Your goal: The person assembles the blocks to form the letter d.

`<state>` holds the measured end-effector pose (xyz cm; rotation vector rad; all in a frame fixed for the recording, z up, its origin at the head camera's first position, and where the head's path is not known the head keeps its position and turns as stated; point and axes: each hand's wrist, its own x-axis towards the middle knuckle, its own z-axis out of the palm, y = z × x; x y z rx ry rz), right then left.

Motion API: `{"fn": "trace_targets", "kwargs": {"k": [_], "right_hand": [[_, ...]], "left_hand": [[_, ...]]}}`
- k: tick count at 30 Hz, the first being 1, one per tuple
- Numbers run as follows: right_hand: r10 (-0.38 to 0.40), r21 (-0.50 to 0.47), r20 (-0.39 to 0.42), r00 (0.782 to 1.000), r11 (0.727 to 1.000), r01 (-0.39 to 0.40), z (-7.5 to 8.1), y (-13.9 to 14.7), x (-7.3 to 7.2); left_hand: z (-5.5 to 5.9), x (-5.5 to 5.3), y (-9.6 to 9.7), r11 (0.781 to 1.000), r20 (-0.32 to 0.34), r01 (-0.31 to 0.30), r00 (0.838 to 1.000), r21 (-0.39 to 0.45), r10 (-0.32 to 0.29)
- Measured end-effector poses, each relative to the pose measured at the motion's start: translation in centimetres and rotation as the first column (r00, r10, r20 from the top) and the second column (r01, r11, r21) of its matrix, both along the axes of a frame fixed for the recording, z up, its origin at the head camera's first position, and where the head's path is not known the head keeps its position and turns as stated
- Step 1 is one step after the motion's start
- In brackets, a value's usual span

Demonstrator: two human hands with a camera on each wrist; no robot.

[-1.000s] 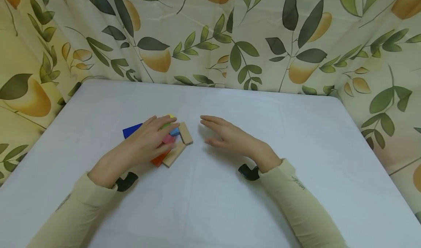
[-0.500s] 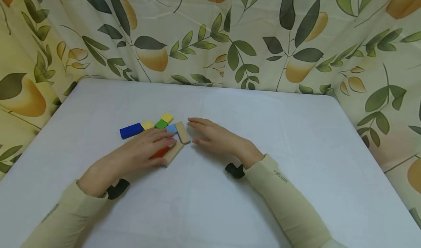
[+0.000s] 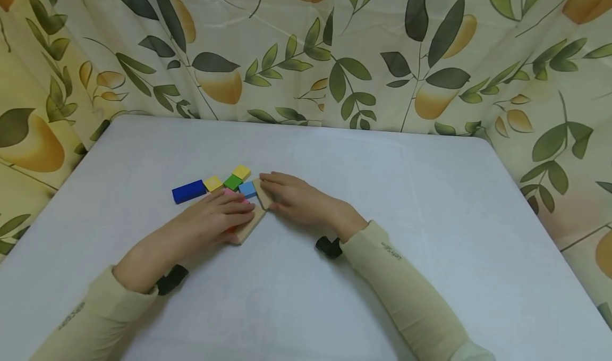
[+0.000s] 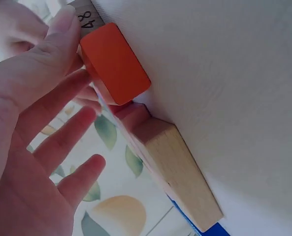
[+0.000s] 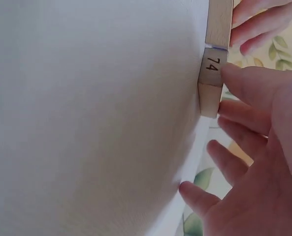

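Note:
Several coloured and plain wooden blocks lie close together left of the table's middle. In the head view my left hand (image 3: 215, 217) lies over the near side of the cluster, partly hiding a pink block (image 3: 234, 194) and an orange block (image 4: 116, 64). Its thumb touches a plain block (image 3: 251, 225) marked 48; the other fingers extend loosely. My right hand (image 3: 301, 199) is at the cluster's right side. Its thumb and forefinger touch a plain block (image 5: 212, 71) marked 74, while the remaining fingers spread apart.
Left and behind are a blue block (image 3: 188, 191), a yellow block (image 3: 213, 184), a green block (image 3: 233, 182), another yellow block (image 3: 241, 172) and a light blue block (image 3: 247, 190). A white-covered table (image 3: 382, 191) meets a leaf-patterned curtain (image 3: 287, 42).
My right hand has moved left until it touches the plain block on the right. My left hand has shifted slightly left and nearer, uncovering the yellow, green and light blue blocks.

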<state>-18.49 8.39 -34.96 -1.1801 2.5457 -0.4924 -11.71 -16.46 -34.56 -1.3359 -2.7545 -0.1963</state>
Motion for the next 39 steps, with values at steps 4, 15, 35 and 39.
{"fn": "trace_targets", "kwargs": {"k": [4,15,35,39], "right_hand": [[0.005,-0.01,0.027,1.0,1.0,-0.004,0.1,-0.3,-0.4],[0.007,0.024,-0.016,1.0,1.0,-0.006,0.3,0.1,-0.8],[-0.126,0.032,-0.137,0.983,0.991,0.131,0.6,1.6,-0.7],[-0.129,0.032,-0.143,0.981,0.99,0.134,0.7,1.8,-0.6]], "left_hand": [[0.2,0.0,0.4,0.999,-0.006,-0.018,1.0,-0.051,0.018],[0.3,0.2,1.1,0.995,0.016,-0.045,0.999,-0.087,0.046],[0.1,0.3,3.4,0.995,-0.008,-0.046,0.999,-0.092,0.045],[0.0,0.4,4.2,0.992,-0.024,-0.068,0.998,-0.109,0.065]]}}
